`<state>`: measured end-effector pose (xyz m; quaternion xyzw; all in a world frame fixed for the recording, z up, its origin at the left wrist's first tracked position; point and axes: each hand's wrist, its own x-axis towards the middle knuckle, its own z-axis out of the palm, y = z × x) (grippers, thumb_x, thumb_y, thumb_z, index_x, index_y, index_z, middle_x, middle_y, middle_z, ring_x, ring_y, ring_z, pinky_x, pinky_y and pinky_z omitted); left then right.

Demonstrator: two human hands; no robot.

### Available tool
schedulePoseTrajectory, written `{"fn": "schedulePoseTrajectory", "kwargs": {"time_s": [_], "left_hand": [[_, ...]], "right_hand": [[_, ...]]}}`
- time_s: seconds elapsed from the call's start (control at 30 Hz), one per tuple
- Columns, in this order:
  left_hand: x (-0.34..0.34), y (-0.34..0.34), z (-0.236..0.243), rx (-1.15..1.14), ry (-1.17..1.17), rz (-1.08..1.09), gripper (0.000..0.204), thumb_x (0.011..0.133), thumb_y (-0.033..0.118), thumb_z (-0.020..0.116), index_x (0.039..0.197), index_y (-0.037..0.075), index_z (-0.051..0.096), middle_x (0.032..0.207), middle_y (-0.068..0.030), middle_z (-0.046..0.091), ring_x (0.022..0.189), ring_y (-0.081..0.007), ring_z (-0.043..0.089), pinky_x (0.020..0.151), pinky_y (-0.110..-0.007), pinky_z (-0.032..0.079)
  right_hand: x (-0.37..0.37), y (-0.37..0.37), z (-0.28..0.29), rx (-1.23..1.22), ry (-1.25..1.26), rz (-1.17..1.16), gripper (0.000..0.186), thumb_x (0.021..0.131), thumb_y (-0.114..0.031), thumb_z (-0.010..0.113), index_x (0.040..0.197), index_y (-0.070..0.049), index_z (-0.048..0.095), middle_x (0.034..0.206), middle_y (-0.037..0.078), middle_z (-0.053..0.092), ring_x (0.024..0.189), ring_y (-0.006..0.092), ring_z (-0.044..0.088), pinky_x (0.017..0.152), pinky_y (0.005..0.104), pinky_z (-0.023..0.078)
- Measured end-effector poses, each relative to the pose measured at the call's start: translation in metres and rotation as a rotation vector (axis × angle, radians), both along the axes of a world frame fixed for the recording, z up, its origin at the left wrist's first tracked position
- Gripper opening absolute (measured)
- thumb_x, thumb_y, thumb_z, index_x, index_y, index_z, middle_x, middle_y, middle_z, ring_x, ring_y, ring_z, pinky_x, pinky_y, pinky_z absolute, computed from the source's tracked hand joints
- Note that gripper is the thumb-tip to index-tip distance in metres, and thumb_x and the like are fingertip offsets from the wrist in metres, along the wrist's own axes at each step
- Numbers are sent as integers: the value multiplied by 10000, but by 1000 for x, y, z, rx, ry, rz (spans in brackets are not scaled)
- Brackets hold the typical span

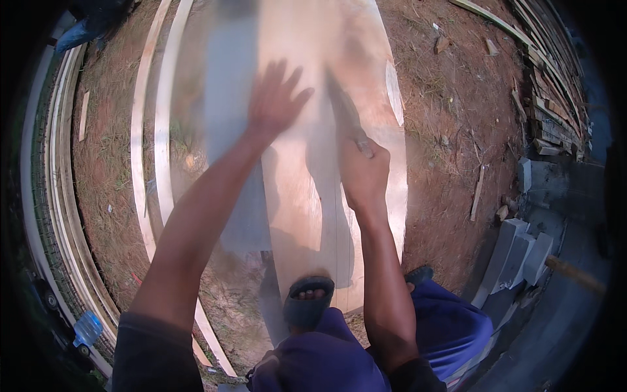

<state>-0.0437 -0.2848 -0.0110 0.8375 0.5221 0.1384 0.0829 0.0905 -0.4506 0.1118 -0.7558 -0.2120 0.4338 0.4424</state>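
A long pale plywood board [294,215] runs away from me, with thin straight lines along its near part. My left hand [277,98] is spread with fingers apart, over or on the far half of the board. My right hand [366,166] is closed round the handle of what looks like a handsaw [345,108]. Its flat dull blade points away and slightly left over the board; blur and shadow hide its edge. One foot in a dark sandal [309,294] rests on the board's near end.
A grey-blue strip [234,130] lies along the board's left side. Long wood strips [163,117] lie on grassy red earth further left. Stacked timber [555,104] and pale blocks [516,255] are at right. A blue plastic bottle [87,328] stands at lower left.
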Motion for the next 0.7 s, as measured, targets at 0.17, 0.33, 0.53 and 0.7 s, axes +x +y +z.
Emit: {"fn": "schedulePoseTrajectory", "kwargs": {"time_s": [0.17, 0.33, 0.53, 0.7], "left_hand": [[-11, 7, -3, 97, -35, -7, 622, 1002, 590, 491, 1497, 214, 513, 1626, -139, 342, 1533, -326, 239, 1245, -533, 169], [-14, 3, 0, 59, 17, -6, 620, 1001, 582, 506, 1486, 196, 528, 1615, -151, 359, 1525, -334, 259, 1237, -546, 175], [-14, 4, -8, 85, -22, -29, 613, 1006, 573, 503, 1482, 189, 533, 1611, -154, 364, 1524, -339, 261, 1233, -545, 189], [-13, 5, -4, 116, -18, -14, 605, 1003, 562, 516, 1480, 191, 536, 1610, -155, 367, 1524, -335, 263, 1234, -544, 194]], "right_hand": [[-17, -156, 64, 13, 46, -29, 100, 892, -29, 619, 850, 39, 678, 668, -6, 584, 612, 45, 526, 554, 238, 401], [-13, -64, 34, -19, 60, 15, 141, 888, -73, 617, 814, 40, 655, 616, -7, 558, 595, 67, 486, 544, 286, 393], [-10, -5, 1, 84, -34, 39, 225, 872, -118, 602, 699, 19, 557, 586, 22, 510, 569, 95, 447, 547, 326, 383], [-17, -168, 64, -10, 116, -66, 96, 891, -22, 620, 824, 35, 656, 677, -11, 583, 643, 37, 533, 571, 234, 401]]}}
